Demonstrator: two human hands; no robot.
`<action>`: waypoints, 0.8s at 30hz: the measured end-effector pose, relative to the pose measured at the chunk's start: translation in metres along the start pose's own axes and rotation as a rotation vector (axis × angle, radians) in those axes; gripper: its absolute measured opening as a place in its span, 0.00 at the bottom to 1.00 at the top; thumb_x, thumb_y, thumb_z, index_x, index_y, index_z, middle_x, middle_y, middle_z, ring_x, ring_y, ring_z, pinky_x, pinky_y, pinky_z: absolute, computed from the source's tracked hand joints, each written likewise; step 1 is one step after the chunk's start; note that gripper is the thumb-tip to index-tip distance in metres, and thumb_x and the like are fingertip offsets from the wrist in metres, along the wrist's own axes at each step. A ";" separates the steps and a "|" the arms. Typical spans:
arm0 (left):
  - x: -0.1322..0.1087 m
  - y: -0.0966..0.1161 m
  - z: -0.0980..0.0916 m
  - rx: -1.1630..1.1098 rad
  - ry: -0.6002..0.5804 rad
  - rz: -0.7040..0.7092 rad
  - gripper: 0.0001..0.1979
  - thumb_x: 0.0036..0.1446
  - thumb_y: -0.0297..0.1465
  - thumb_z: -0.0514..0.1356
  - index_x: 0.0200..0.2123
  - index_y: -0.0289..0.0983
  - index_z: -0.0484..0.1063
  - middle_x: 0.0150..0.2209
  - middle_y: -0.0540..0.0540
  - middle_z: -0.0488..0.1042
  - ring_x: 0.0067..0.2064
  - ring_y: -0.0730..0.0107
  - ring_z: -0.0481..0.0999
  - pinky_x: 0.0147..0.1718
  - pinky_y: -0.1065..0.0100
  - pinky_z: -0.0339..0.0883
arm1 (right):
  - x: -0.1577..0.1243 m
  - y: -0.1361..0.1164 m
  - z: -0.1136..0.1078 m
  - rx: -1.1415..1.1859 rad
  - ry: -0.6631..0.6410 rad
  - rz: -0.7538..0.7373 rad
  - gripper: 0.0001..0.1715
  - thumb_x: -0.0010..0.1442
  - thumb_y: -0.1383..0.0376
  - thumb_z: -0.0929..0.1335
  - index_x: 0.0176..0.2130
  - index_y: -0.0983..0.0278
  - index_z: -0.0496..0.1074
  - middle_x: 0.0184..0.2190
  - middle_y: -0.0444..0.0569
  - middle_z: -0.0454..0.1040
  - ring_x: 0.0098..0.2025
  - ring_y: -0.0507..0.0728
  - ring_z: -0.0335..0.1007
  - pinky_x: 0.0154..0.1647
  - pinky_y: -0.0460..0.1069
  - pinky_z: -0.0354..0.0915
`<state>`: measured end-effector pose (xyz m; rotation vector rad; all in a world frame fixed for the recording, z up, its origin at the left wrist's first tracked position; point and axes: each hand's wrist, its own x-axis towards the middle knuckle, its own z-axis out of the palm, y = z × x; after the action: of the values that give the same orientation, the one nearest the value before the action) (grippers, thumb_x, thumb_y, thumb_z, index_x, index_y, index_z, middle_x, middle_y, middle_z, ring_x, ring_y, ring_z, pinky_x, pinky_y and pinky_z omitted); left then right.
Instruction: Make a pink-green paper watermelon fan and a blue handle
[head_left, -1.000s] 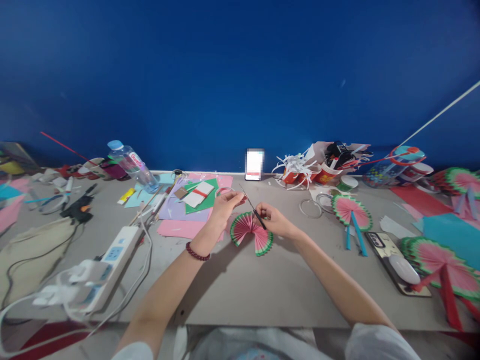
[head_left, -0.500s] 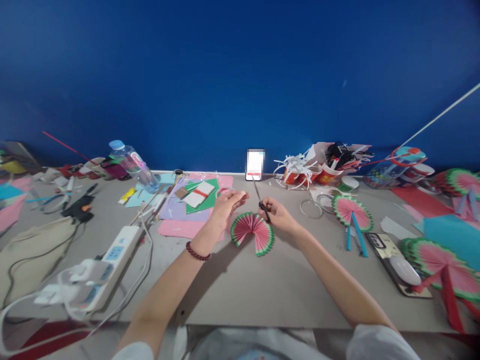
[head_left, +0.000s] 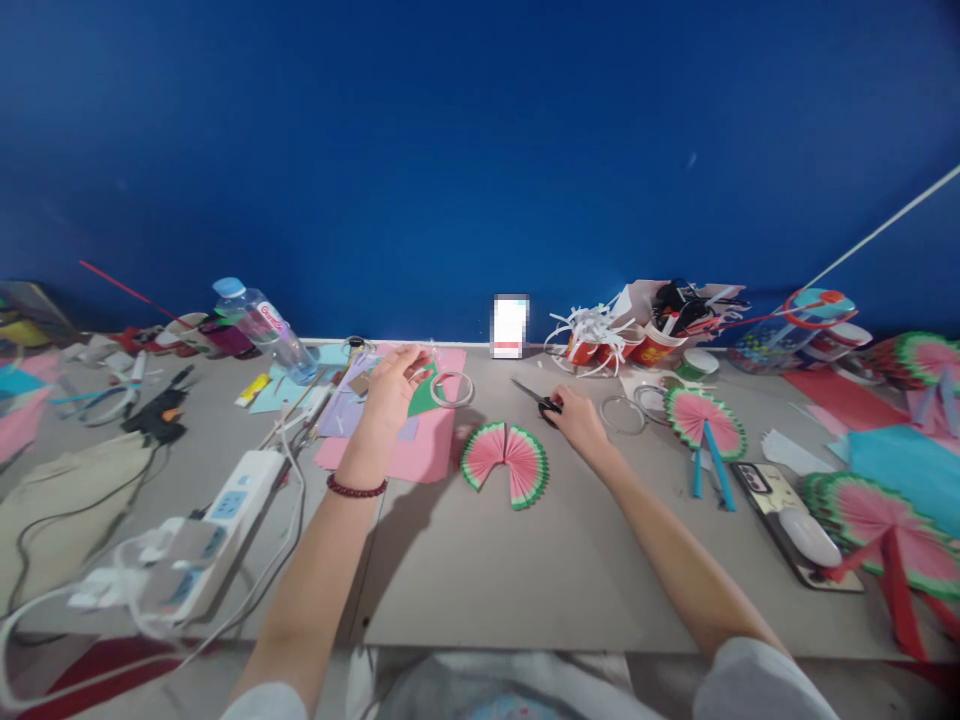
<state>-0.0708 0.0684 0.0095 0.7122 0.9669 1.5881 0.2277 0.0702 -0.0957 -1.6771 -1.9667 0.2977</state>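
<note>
My right hand (head_left: 576, 415) is closed on the black handles of a pair of scissors (head_left: 541, 398), low over the table, blades pointing away to the left. My left hand (head_left: 397, 385), with a dark red bead bracelet (head_left: 357, 487) on its wrist, hovers over the stacked coloured paper (head_left: 427, 462). Its fingers are bent together; what they hold, if anything, is too small to make out. A ring of clear tape (head_left: 452, 389) lies just right of it. Between and below both hands rests a pleated watermelon paper fan (head_left: 531, 470), pink with a green edge, partly spread.
Finished fans (head_left: 705, 422) lie at the right, near a phone with a white mouse (head_left: 808, 540) on it. Paper cups (head_left: 651, 345) and a phone screen (head_left: 510, 325) stand by the blue wall. A power strip (head_left: 225, 525), glue gun (head_left: 161, 410) and leaning bottle (head_left: 266, 325) are left.
My left hand has moved left, from above the fan to over the coloured paper. The scissors have gone from upright to lying low, as my right hand shifted slightly right.
</note>
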 end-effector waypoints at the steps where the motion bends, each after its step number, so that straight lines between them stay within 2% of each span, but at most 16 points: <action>1: 0.002 0.003 -0.002 -0.004 0.021 -0.005 0.10 0.41 0.31 0.68 0.27 0.35 0.71 0.27 0.49 0.75 0.32 0.72 0.75 0.33 0.70 0.68 | 0.001 0.002 0.002 -0.003 0.010 -0.021 0.05 0.50 0.66 0.68 0.30 0.62 0.65 0.30 0.48 0.71 0.32 0.56 0.66 0.32 0.47 0.57; 6: 0.006 0.011 -0.004 0.004 0.068 -0.020 0.09 0.39 0.31 0.65 0.25 0.37 0.67 0.26 0.51 0.74 0.30 0.72 0.74 0.30 0.71 0.66 | 0.005 0.007 0.004 0.085 0.012 -0.030 0.05 0.47 0.66 0.69 0.27 0.63 0.66 0.27 0.46 0.69 0.31 0.55 0.65 0.34 0.48 0.59; 10: 0.002 0.006 -0.001 0.074 0.012 -0.007 0.09 0.39 0.32 0.64 0.25 0.37 0.67 0.27 0.50 0.74 0.30 0.71 0.73 0.29 0.71 0.65 | 0.005 0.002 -0.001 0.160 -0.002 0.003 0.05 0.47 0.65 0.69 0.27 0.63 0.68 0.26 0.47 0.70 0.30 0.55 0.65 0.33 0.48 0.59; 14: -0.012 -0.012 0.011 0.210 -0.198 -0.037 0.09 0.43 0.34 0.63 0.27 0.36 0.70 0.30 0.48 0.74 0.31 0.71 0.73 0.30 0.70 0.65 | 0.002 -0.022 -0.013 0.283 0.067 0.020 0.05 0.50 0.64 0.67 0.28 0.64 0.70 0.26 0.48 0.72 0.28 0.54 0.65 0.32 0.49 0.60; 17: -0.027 -0.026 0.023 0.329 -0.395 -0.107 0.08 0.47 0.34 0.61 0.28 0.35 0.73 0.32 0.45 0.74 0.31 0.71 0.72 0.32 0.68 0.65 | -0.005 -0.048 -0.027 0.567 -0.020 0.084 0.11 0.53 0.59 0.66 0.34 0.64 0.72 0.26 0.46 0.72 0.24 0.52 0.63 0.27 0.48 0.60; 18: -0.031 -0.030 0.026 0.386 -0.440 -0.112 0.07 0.47 0.33 0.60 0.29 0.35 0.74 0.33 0.45 0.75 0.33 0.70 0.72 0.33 0.68 0.65 | -0.007 -0.057 -0.032 0.682 -0.100 0.100 0.14 0.53 0.57 0.67 0.36 0.64 0.72 0.27 0.46 0.73 0.23 0.51 0.63 0.25 0.47 0.60; 20: -0.038 -0.038 0.030 0.460 -0.508 -0.151 0.08 0.46 0.30 0.59 0.29 0.35 0.76 0.35 0.44 0.75 0.36 0.68 0.73 0.35 0.68 0.65 | -0.012 -0.071 -0.039 0.836 -0.199 0.099 0.16 0.52 0.56 0.69 0.38 0.63 0.73 0.28 0.46 0.73 0.23 0.51 0.64 0.27 0.47 0.61; 24: -0.046 -0.051 0.034 0.422 -0.549 -0.240 0.10 0.44 0.27 0.56 0.30 0.35 0.77 0.35 0.44 0.77 0.38 0.66 0.73 0.37 0.67 0.65 | -0.020 -0.086 -0.043 0.953 -0.213 0.072 0.15 0.51 0.57 0.70 0.37 0.63 0.75 0.32 0.47 0.76 0.28 0.51 0.68 0.34 0.49 0.64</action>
<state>-0.0074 0.0349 -0.0162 1.1986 0.9317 0.9064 0.1795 0.0260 -0.0228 -1.0920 -1.4853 1.2502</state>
